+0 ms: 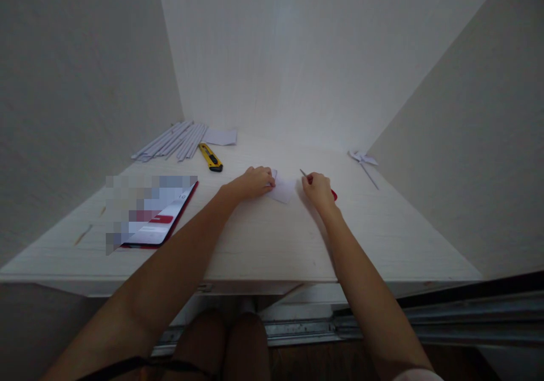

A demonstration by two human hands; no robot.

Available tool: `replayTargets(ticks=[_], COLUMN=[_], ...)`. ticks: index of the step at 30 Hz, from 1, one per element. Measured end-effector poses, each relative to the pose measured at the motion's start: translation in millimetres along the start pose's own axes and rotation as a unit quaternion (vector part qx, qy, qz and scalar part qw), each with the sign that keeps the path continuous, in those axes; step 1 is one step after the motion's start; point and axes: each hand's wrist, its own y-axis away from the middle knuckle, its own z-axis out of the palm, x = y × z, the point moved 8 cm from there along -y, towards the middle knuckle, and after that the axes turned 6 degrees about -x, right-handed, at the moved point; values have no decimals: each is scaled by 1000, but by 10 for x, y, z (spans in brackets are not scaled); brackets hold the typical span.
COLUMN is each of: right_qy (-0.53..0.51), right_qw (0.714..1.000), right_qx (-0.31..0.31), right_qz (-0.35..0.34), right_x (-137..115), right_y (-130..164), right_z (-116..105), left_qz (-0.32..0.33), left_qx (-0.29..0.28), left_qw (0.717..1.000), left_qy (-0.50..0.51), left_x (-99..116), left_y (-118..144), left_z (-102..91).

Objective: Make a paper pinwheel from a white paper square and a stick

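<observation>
At a pale table (263, 245) set against light walls, a person bends to close paper work with two bare hands. The left hand (256, 181), its fingers curled over the near piece of white paper (286, 191), grips it by its left side, apparently to steady it and leave the right part free. The paper lies between the two hands, near the middle of the table. Just beside it, the right hand (318, 191) has its fingers closed around a red-ended tool (334, 195), its grey tip angled up and to the left; whether it is a pair of scissors cannot be told.

Other items sit around the edges, a layout that seems to keep the working spot open: a bundle of white paper sticks (172, 141) at the far left, a spare sheet (221, 138) touching or just beside it, a yellow cutter (211, 157), a red-edged tablet (170, 222) and, well apart at far right, a paper pinwheel (362, 159).
</observation>
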Motion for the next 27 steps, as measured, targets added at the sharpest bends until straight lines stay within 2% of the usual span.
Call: replayTargets(ticks=[3,8,14,19,23,27], right_qy=[-1,-15,-30,-22,-59,-162], right_qw=[999,996,992,985,986,973], right_qx=[-46,-80,-111,-156,-139,-133], right_qz=[7,-27,-54,-64,-69,-96], right_x=[-45,-133,-91,-85,-76,-94], right_y=[45,40,31,47,14,-8], right_z=[81,140,144,234,220,170], left_qz=[10,17,-29,-27,-8,20], left_qx=[3,-4,-35,-26,-9,8], left_qw=[1000,1000,999,999,1000,999], left_qy=[8,12,17,12,-4,-24], left_x=[7,79,92,54,52,95], left_y=[-6,-14,-35,-60,-62,-36], left_z=[15,5,33,82,68,13])
